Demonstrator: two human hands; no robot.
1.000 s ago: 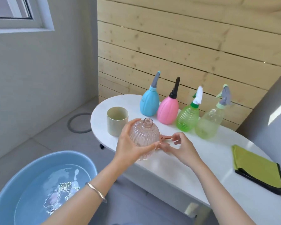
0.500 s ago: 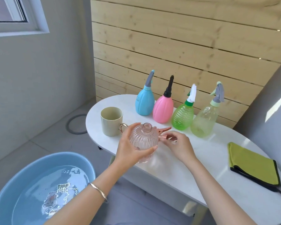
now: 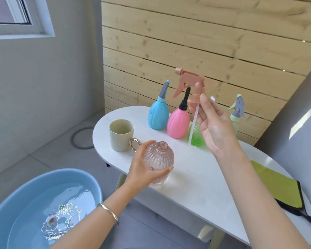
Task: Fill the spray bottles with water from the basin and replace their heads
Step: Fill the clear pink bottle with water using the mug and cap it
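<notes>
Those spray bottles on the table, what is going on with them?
A person is partway through filling them. The left hand steadies a clear pink ribbed bottle on the white table, its neck open. The right hand holds that bottle's pink spray head up in the air, tube dangling. Four other bottles stand behind with heads on. A blue basin of water sits on the floor, a beige mug nearby.

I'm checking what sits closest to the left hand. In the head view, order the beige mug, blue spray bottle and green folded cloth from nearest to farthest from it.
From the left hand, which holds the clear pink ribbed bottle:
1. Beige mug, just left of the hand, its handle almost at the fingers.
2. Blue spray bottle, farther back by the wooden wall.
3. Green folded cloth, far right on the table.
</notes>
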